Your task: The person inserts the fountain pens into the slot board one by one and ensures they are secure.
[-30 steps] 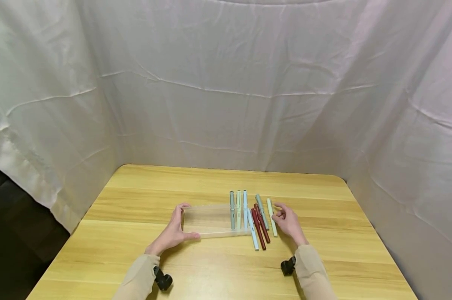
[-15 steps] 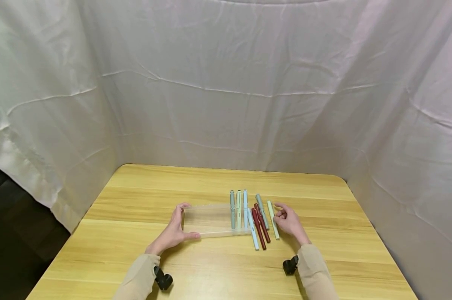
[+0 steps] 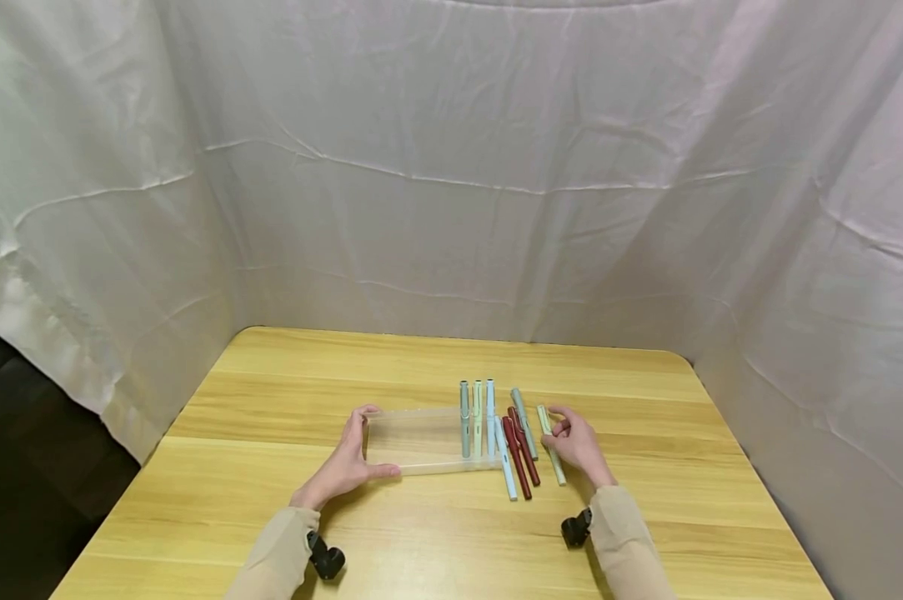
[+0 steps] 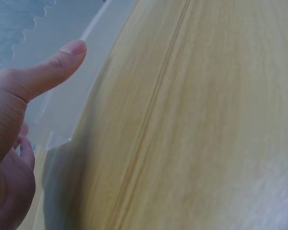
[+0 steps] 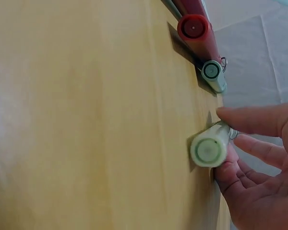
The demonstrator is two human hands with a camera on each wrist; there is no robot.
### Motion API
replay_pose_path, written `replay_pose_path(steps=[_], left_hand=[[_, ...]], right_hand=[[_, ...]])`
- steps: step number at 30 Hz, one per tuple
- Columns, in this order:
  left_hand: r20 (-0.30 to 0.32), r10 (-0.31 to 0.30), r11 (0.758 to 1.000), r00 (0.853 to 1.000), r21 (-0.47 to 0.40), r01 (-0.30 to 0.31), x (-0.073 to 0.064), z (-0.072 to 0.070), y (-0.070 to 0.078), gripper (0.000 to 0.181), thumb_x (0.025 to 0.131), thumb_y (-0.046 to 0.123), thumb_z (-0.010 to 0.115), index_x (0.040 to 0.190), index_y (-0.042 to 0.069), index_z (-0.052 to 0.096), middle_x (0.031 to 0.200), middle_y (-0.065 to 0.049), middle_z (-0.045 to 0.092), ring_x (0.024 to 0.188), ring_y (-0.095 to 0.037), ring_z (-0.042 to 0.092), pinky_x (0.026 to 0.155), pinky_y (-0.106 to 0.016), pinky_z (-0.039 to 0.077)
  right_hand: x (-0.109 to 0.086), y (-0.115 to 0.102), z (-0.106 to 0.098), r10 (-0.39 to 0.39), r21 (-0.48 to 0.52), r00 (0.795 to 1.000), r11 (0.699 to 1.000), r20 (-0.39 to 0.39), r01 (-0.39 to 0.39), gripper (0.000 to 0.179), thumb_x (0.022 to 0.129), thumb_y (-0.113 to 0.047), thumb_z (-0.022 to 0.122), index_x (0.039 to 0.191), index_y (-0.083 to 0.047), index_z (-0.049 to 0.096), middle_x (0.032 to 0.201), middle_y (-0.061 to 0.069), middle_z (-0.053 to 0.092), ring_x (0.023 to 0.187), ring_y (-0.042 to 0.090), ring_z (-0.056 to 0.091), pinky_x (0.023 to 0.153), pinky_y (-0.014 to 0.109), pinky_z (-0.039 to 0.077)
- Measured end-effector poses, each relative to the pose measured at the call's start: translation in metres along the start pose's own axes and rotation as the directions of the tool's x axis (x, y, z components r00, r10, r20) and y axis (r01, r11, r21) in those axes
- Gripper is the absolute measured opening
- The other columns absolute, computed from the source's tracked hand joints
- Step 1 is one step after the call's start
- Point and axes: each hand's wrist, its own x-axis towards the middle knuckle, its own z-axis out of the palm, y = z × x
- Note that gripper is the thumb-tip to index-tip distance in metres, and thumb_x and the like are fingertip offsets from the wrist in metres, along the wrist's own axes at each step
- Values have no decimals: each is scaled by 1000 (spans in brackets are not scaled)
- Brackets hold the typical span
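Observation:
My left hand point(image 3: 346, 462) grips the left end of a clear plastic pen tray point(image 3: 451, 469), thumb along its near wall; a wavy edge point(image 4: 20, 40) shows in the left wrist view. Across the tray's right part lie a grey-blue pen point(image 3: 464, 419), a mint pen point(image 3: 478, 419) and a light blue pen point(image 3: 490, 417), side by side. To the right, my right hand point(image 3: 577, 442) pinches a loose pale green pen point(image 3: 557, 467) on the table. In the right wrist view, thumb and fingers sit on opposite sides of this pen point(image 5: 209, 149), its round end facing the camera.
Between the tray and the right hand lie a loose light blue pen point(image 3: 507, 467), two dark red pens point(image 3: 517, 458) and another grey-blue pen point(image 3: 524, 423), close together at a slant. The wooden table point(image 3: 421, 533) meets grey-white curtains point(image 3: 451, 250) behind and at the sides.
The pale green pen at my right hand has slid slightly nearer and turned, its clip now showing on top. My left hand, the tray and the other pens stay in place.

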Motion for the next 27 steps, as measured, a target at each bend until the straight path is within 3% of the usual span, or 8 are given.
replay_pose_path(steps=[7, 18, 27], left_hand=[[4, -6, 1000, 1000, 1, 6, 0, 0, 1, 104, 68, 22, 93, 145, 6, 25, 153, -24, 26, 150, -47, 19, 126, -63, 14], [-1, -5, 1000, 1000, 0, 5, -1, 0, 1, 105, 67, 22, 93, 145, 6, 26, 153, -24, 26, 151, -47, 19, 126, -62, 14], [0, -5, 1000, 1000, 4, 5, 0, 0, 1, 105, 67, 22, 93, 145, 5, 26, 154, -24, 26, 150, -47, 19, 126, -63, 14]], right_hand=[[1, 1, 0, -5, -35, 1000, 999, 9, 5, 57, 95, -16, 67, 144, 4, 47, 94, 10, 60, 80, 16, 54, 70, 24, 47], [5, -4, 1, 18, -64, 1000, 998, 24, -17, 56, 92, -8, 67, 142, 5, 48, 85, 7, 59, 72, 14, 51, 60, 23, 44], [5, -6, 0, 35, -95, 999, 995, 18, -33, 58, 90, -7, 69, 142, 5, 48, 84, 6, 60, 71, 13, 52, 60, 23, 45]])
